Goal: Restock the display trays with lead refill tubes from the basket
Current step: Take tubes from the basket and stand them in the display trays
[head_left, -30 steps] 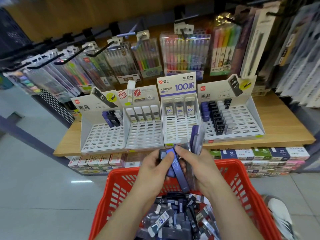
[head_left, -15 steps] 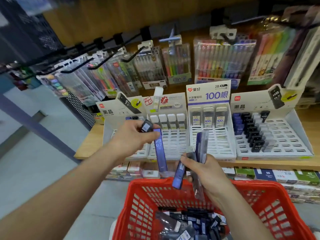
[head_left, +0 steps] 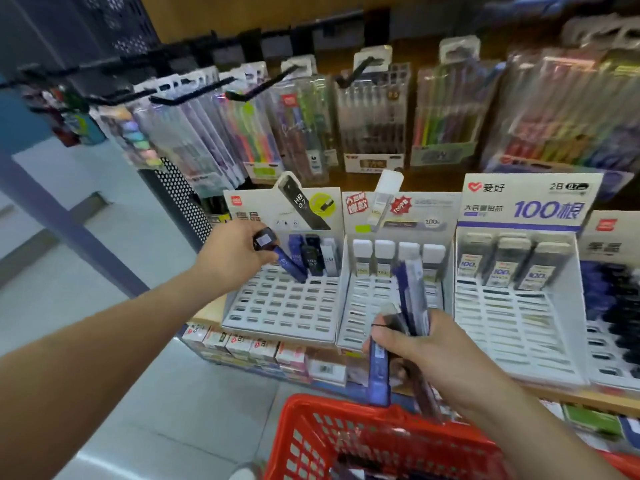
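My left hand [head_left: 232, 254] grips a blue lead refill tube [head_left: 288, 265] by its dark cap, tilted with its lower end at a slot in the back row of the leftmost white display tray [head_left: 277, 308]. Three tubes [head_left: 313, 254] stand in that row just to its right. My right hand [head_left: 420, 351] holds a bundle of several blue and grey tubes [head_left: 408, 296] above the red basket [head_left: 349, 441]. One blue tube [head_left: 378, 372] of the bundle hangs down toward the basket rim.
Three more white slotted trays stand to the right: one with white-capped tubes [head_left: 398, 258], one with "100" tubes [head_left: 502, 265], one at the edge [head_left: 609, 306]. Pen packs hang on black hooks [head_left: 367, 112] behind. Small boxes [head_left: 242, 344] line the shelf below.
My left hand has carried the blue tube up and left from beside the bundle to the leftmost tray's back row. The view has swung left and closer. My right hand keeps its bundle.
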`<action>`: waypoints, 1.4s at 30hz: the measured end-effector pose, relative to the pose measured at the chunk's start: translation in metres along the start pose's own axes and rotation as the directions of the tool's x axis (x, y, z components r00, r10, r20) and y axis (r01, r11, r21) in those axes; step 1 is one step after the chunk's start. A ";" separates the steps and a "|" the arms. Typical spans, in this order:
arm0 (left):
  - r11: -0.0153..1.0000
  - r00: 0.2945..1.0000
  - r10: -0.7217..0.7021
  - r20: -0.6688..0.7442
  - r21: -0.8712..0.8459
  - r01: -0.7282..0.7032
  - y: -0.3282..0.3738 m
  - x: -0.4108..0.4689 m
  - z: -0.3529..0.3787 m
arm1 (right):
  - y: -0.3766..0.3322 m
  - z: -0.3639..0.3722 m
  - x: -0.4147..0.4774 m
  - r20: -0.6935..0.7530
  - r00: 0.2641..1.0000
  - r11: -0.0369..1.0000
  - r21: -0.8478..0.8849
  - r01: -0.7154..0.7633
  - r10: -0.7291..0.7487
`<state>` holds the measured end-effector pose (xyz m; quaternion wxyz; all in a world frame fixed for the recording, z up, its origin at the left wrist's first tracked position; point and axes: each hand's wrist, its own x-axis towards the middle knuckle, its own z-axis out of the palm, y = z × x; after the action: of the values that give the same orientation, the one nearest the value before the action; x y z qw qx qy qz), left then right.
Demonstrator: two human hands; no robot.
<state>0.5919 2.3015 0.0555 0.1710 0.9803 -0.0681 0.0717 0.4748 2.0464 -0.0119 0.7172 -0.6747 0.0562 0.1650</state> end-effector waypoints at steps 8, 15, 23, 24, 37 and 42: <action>0.992 0.994 0.109 0.027 0.057 -0.111 0.000 0.005 0.002 | 0.022 0.004 -0.003 -0.093 0.992 0.984 0.168 -0.065 0.081; 0.982 0.985 0.159 0.060 0.098 -0.164 0.005 0.006 0.004 | 0.021 0.001 -0.005 -0.073 0.997 0.977 0.210 -0.018 0.034; 0.988 0.990 0.117 0.083 0.091 -0.125 -0.002 0.004 0.016 | 0.022 0.002 -0.006 -0.100 0.994 0.971 0.238 -0.018 0.043; 0.992 0.993 0.098 0.060 0.074 -0.102 -0.002 0.004 0.020 | 0.021 0.003 -0.007 -0.098 0.994 0.970 0.242 -0.016 0.041; 0.661 0.953 -0.224 0.206 -0.686 0.304 0.026 -0.004 0.005 | 0.006 0.009 -0.014 -0.087 0.995 0.916 0.401 -0.010 0.049; 0.365 0.835 0.031 0.549 -0.784 0.502 0.075 -0.037 0.001 | -0.004 0.019 -0.016 -0.117 0.992 0.904 0.428 0.014 0.040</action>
<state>0.5442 2.2352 0.0726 0.6614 0.7084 0.0117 -0.2462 0.4584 2.0619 -0.0012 0.8418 -0.5093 0.1399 0.1116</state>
